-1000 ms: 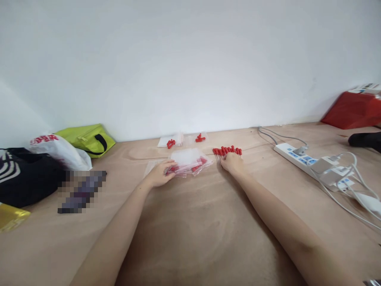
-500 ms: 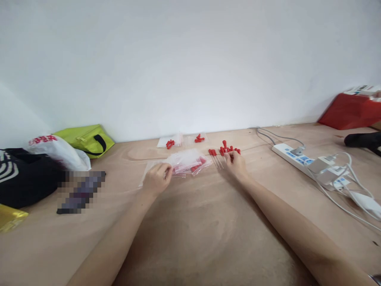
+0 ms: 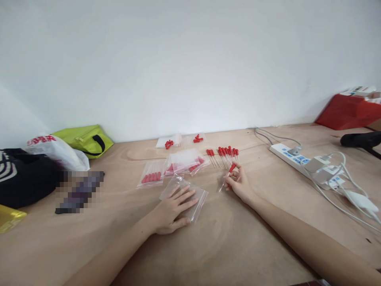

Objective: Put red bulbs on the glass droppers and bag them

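Note:
My left hand [image 3: 175,208] lies flat with fingers spread on a clear zip bag [image 3: 200,201] on the table. Between the fingers of my right hand [image 3: 236,182] is a red-capped dropper [image 3: 232,168], its clear thin tube pointing down and left. Behind that hand lie several more red-capped droppers [image 3: 228,151], with a smaller group [image 3: 210,152] just left of them. A bag of red-capped pieces [image 3: 151,177] rests beyond my left hand, beside a pile of overlapping clear bags [image 3: 184,159].
Near the wall are two small groups of red caps [image 3: 168,144], [image 3: 198,138] on bags. A white power strip [image 3: 293,158] with cables is at right, a red bag [image 3: 348,111] behind it. Green [image 3: 86,139], white [image 3: 56,151] and black bags [image 3: 26,176] stand at left.
My left hand has come nearer and opened flat on a clear bag, uncovering the filled bag behind. My right hand has drawn back from the droppers with one in its fingers.

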A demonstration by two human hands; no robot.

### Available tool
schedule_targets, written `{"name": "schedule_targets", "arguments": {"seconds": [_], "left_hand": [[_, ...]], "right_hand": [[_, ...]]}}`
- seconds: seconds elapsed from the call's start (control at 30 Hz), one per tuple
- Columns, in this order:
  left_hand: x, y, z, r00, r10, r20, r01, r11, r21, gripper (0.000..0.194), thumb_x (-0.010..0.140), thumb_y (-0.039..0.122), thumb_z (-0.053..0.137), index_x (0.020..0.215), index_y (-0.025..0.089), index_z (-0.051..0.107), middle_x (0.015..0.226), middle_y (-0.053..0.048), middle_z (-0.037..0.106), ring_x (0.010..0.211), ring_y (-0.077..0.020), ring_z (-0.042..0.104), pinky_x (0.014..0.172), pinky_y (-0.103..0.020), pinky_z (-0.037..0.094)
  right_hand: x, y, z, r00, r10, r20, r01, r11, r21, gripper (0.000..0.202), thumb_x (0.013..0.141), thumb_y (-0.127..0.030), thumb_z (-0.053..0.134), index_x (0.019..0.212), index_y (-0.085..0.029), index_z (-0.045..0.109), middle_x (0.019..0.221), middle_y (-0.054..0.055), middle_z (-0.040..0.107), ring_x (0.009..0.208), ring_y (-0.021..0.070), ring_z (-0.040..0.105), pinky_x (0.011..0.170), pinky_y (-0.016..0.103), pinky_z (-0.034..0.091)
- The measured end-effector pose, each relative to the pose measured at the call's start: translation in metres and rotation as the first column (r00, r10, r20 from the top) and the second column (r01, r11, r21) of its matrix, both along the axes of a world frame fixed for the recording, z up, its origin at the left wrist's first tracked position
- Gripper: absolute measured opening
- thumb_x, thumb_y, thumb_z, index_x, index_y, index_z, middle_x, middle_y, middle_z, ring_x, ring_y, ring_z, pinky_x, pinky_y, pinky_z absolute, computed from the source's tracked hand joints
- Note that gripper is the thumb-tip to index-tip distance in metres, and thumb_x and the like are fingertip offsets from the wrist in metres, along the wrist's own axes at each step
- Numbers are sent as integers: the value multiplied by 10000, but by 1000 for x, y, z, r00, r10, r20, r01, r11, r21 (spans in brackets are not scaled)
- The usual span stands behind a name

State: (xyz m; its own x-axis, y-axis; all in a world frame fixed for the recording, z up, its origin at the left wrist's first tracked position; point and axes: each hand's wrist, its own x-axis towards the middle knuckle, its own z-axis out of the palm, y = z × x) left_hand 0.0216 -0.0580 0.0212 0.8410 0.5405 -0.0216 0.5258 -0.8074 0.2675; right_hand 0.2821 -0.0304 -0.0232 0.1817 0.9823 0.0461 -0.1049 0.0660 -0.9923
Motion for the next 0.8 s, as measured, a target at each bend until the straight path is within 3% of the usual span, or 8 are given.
{"name": "schedule_targets", "arguments": {"seconds": [0.1,0.27,0.43,0.63,0.8], "left_hand": [[12,-4,-12,983,184,1,-184,983,10,481,874,454,353,1325,293,321,1407,-56,292,1313,-291,161,1030,-551,131],[57,-18,-28,892,451,33,-451,892,8,581,850,517,334,1333,194,328,1408,-138,265,1299,-369,136,988,-617,135],[69,-19,-33,872,484,67,-486,874,13,615,854,497,310,1337,117,307,1397,-200,252,1290,-391,141,978,-620,152],[68,-20,-39,865,487,121,-496,866,64,584,849,474,331,1323,133,318,1381,-184,299,1285,-367,192,979,-586,190],[65,-14,-23,883,451,132,-465,879,105,602,787,480,457,1275,134,391,1308,-173,416,1182,-346,374,945,-524,299]], "right_hand": [[-3,-1,-1,998,1,-58,-2,1000,-3,680,594,-370,642,1141,-250,257,669,-89,443,439,72,491,387,210,432],[-7,-2,-6,998,30,-56,-28,999,38,660,630,-412,631,1140,-252,243,662,-88,437,478,85,507,429,233,464],[-11,-1,-7,999,30,-18,-29,997,65,630,651,-430,614,1126,-245,244,669,-82,434,489,91,508,438,242,468],[-15,1,-10,1000,25,0,-25,995,94,614,666,-437,599,1118,-250,228,675,-81,434,500,98,521,452,252,472],[-16,2,-13,1000,18,-22,-15,995,99,583,667,-498,584,1059,-248,232,647,-77,490,526,113,552,510,277,498]]}}
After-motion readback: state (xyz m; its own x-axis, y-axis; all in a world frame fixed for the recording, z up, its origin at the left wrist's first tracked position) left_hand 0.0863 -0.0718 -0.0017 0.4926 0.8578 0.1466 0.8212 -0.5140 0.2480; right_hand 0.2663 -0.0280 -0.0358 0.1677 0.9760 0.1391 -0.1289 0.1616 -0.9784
